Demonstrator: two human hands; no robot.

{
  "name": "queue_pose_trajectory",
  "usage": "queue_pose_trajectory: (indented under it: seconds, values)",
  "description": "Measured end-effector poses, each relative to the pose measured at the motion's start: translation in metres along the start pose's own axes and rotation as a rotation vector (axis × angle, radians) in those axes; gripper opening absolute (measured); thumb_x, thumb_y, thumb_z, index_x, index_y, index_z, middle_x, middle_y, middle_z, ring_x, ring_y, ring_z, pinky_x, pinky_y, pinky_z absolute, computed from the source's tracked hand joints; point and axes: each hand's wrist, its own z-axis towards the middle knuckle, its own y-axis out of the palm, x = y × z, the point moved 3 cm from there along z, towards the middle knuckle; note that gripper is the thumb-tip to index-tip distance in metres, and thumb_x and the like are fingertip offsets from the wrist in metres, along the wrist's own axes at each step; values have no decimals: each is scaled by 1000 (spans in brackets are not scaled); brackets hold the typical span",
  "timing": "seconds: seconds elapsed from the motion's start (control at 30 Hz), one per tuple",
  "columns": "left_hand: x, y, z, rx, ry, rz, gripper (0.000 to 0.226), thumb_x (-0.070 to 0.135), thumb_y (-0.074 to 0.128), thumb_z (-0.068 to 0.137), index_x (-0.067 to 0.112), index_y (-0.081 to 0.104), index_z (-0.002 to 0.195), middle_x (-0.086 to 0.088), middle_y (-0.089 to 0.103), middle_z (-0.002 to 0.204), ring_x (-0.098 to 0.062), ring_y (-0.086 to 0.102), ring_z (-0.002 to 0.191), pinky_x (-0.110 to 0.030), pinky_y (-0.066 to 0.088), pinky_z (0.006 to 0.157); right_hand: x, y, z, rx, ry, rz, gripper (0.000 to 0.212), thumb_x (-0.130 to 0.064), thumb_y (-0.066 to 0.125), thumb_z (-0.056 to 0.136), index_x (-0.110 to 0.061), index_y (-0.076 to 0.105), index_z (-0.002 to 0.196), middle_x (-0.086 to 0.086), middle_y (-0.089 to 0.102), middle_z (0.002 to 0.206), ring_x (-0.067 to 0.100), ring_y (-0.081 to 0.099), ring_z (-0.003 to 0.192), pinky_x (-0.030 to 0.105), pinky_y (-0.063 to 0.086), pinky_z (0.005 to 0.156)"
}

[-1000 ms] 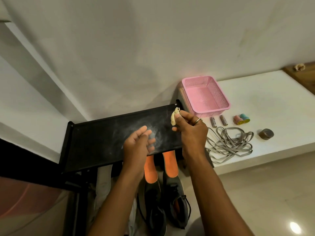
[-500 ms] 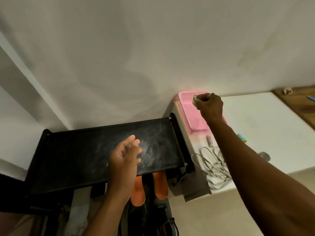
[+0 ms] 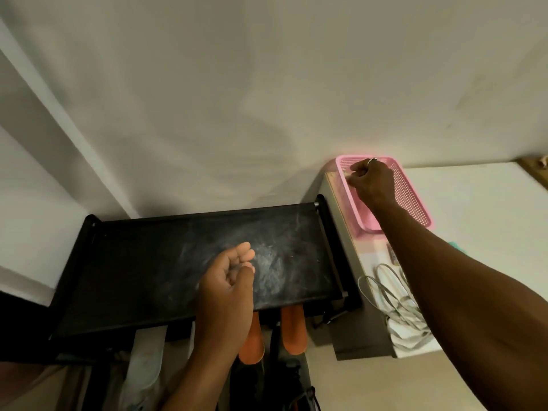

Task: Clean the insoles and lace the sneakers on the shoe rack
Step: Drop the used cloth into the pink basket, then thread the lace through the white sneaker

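My right hand point(image 3: 373, 182) reaches into the pink basket point(image 3: 415, 203), fingers curled, pinching a small pale wad that barely shows at the fingertips. My left hand point(image 3: 228, 292) hovers over the dusty black top of the shoe rack point(image 3: 142, 277), fingers loosely curled and holding nothing. Two orange insoles point(image 3: 293, 333) stick out from under the rack's front edge, and a white insole point(image 3: 146, 357) lies to their left. Dark sneakers point(image 3: 293, 381) sit below, mostly hidden. Grey laces point(image 3: 397, 304) lie in a heap on the white ledge point(image 3: 474, 218), partly under my right forearm.
The wall rises right behind the rack and the basket. A small cylindrical item point(image 3: 393, 256) lies on the ledge between the basket and the laces, and a teal object point(image 3: 453, 244) peeks out beside my forearm. A wooden surface point(image 3: 533, 173) borders the ledge at far right.
My right hand carried the pale wad from the rack's right end over to the pink basket and down into it. My left hand stayed over the rack top, its fingers curling slightly.
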Motion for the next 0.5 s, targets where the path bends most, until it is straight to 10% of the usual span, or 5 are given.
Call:
queue_pose_trajectory:
  seconds: [0.5]
  values:
    - [16, -8, -6, 17, 63, 43, 33, 4, 58, 98, 34, 66, 109, 16, 70, 111, -3, 66, 105, -44, 56, 97, -78, -44, -39, 121, -89, 224, 21, -24, 74, 84, -18, 74, 104, -7, 72, 97, 6, 64, 81, 19, 52, 80]
